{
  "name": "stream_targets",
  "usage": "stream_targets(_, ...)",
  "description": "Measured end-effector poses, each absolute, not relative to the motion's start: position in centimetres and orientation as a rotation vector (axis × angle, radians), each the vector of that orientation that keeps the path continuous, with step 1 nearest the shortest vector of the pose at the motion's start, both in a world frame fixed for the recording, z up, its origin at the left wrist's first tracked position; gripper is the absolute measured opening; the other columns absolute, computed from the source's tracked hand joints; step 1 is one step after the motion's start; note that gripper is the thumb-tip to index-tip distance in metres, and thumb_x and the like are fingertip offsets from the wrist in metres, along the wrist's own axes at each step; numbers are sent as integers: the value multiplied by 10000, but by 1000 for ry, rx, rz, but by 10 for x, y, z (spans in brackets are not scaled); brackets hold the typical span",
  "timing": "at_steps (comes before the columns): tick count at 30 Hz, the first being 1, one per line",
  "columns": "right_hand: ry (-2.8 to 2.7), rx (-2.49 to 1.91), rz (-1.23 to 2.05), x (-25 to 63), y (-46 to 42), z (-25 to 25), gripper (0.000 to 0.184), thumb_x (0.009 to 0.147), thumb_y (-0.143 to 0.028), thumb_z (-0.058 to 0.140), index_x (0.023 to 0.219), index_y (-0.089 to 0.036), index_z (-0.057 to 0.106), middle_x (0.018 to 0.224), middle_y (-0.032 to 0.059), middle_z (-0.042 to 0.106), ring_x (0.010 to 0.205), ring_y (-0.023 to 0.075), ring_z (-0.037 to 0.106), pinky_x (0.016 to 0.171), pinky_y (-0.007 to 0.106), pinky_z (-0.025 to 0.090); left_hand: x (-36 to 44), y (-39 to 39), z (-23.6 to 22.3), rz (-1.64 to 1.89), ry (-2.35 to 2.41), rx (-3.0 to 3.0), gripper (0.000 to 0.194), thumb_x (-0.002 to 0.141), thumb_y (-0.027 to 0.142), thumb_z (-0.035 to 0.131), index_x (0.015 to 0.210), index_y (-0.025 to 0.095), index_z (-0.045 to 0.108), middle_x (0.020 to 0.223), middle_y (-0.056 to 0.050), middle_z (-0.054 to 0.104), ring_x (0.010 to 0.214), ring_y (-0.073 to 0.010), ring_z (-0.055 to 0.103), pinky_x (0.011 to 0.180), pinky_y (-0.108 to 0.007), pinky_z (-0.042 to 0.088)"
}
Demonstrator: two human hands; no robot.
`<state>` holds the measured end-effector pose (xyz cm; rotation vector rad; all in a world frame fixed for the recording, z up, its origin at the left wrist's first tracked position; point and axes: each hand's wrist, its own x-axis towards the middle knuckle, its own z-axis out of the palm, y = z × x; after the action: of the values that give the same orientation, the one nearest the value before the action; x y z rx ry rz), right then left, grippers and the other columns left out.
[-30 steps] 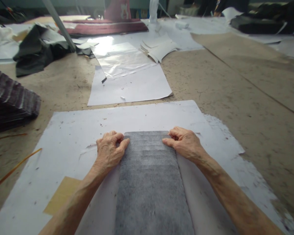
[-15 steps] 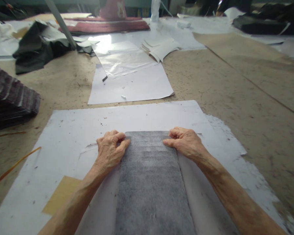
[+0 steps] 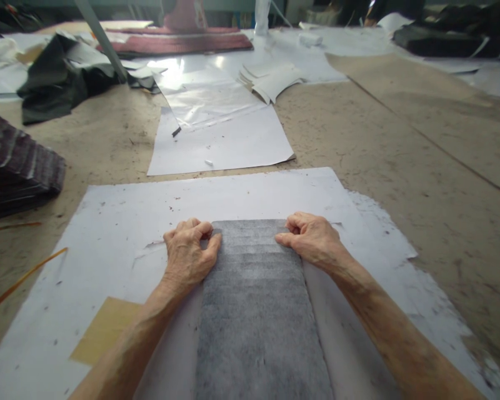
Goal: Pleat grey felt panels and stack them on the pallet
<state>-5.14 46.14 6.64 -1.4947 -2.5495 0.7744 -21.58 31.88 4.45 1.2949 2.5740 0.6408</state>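
Note:
A long grey fabric panel (image 3: 258, 311) with crosswise creases near its far end lies on a large white sheet (image 3: 125, 216) and runs off the bottom of the view. At its far left corner is my left hand (image 3: 190, 247), fingers curled and thumb pressed on the panel's edge. My right hand (image 3: 312, 239) grips the far right corner the same way, thumb on top and fingers folded. The undersides of both corners are hidden by the fingers.
Left stands a stack of dark striped pieces (image 3: 20, 166). Yellow tape (image 3: 106, 330) and an orange strip (image 3: 29, 280) lie nearer. Ahead are a smaller white sheet (image 3: 225, 147), clear plastic (image 3: 208, 100), pale cut pieces (image 3: 270, 80), crumpled black material (image 3: 62, 80) and a slanted metal pole (image 3: 102, 41).
The whole view has shifted slightly, so everything sits a little higher and further left. Both hands keep their places at the panel's far corners, with the thumbs hardly moved.

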Motion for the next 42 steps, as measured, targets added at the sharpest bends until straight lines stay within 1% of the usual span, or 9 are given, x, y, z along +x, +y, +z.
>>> stream_targets(5, -2461, -1453, 668, -46, 457, 63, 99, 623, -264, 646, 681, -194, 607, 737, 1, 615, 686, 164, 550, 599, 272, 398, -217, 314, 45, 758, 2641, 1200, 171, 758, 357, 547, 721, 192, 575, 797, -36, 563, 845, -221, 543, 824, -392, 392)
stream_targets(8, -2377, -1299, 439, -36, 439, 69, 302, 727, -306, 625, 989, -155, 628, 1006, 99, 641, 954, 248, 568, 814, 375, 451, -212, 300, 50, 861, 2650, 1290, 384, 820, 398, 488, 1107, 156, 568, 1098, -112, 560, 1042, -250, 529, 922, -404, 410)
stream_targets(11, -2446, -903, 109, -21, 407, 71, 512, 867, -424, 503, 1258, -94, 492, 1315, 165, 484, 1273, 292, 364, 1037, 461, 316, -194, 277, 51, 682, 2572, 1767, 585, 903, 426, 339, 1389, 104, 286, 1437, -159, 334, 1355, -270, 251, 1110, -452, 200)
stream_targets(13, -2623, -737, 53, -11, 385, 64, 626, 899, -499, 406, 1342, -58, 391, 1401, 181, 378, 1349, 301, 231, 1075, 509, 252, -179, 263, 46, 471, 2441, 2010, 694, 897, 490, 326, 1426, 68, 169, 1485, -172, 252, 1393, -270, 156, 1129, -458, 145)
stream_targets(20, -2845, -695, 103, 2, 361, 40, 572, 924, -497, 353, 1328, -100, 433, 1416, 143, 362, 1322, 312, 296, 1021, 570, 329, -167, 251, 29, 260, 2400, 2134, 709, 887, 544, 320, 1402, 63, 240, 1468, -173, 286, 1369, -291, 234, 1084, -508, 246)
stream_targets(26, -2482, -764, 94, 1, 386, 63, 370, 917, -329, 441, 1115, -56, 595, 1178, 184, 591, 1148, 260, 522, 960, 429, 454, -187, 263, 49, 543, 2476, 1986, 477, 929, 372, 314, 1333, 124, 360, 1382, -128, 453, 1323, -216, 348, 1107, -452, 241)
stream_targets(33, -2671, -721, 28, 11, 348, 61, 627, 918, -443, 389, 1406, -65, 278, 1419, 179, 344, 1357, 296, 211, 1059, 552, 285, -152, 236, 47, 388, 2424, 2170, 736, 880, 510, 353, 1432, 67, 151, 1473, -161, 285, 1395, -257, 158, 1133, -447, 142)
stream_targets(37, -2810, -719, 3, 15, 335, 42, 621, 922, -490, 355, 1360, -49, 356, 1422, 193, 328, 1339, 317, 254, 1021, 572, 313, -143, 227, 33, 255, 2356, 2232, 807, 855, 588, 348, 1423, 41, 179, 1472, -167, 281, 1388, -274, 179, 1119, -443, 155)
stream_targets(42, -2739, -741, 26, 19, 332, 58, 591, 933, -440, 358, 1342, -13, 362, 1409, 188, 359, 1351, 292, 233, 1073, 525, 256, -145, 222, 44, 269, 2372, 2219, 740, 872, 525, 362, 1411, 38, 220, 1473, -166, 277, 1387, -286, 177, 1125, -486, 101)
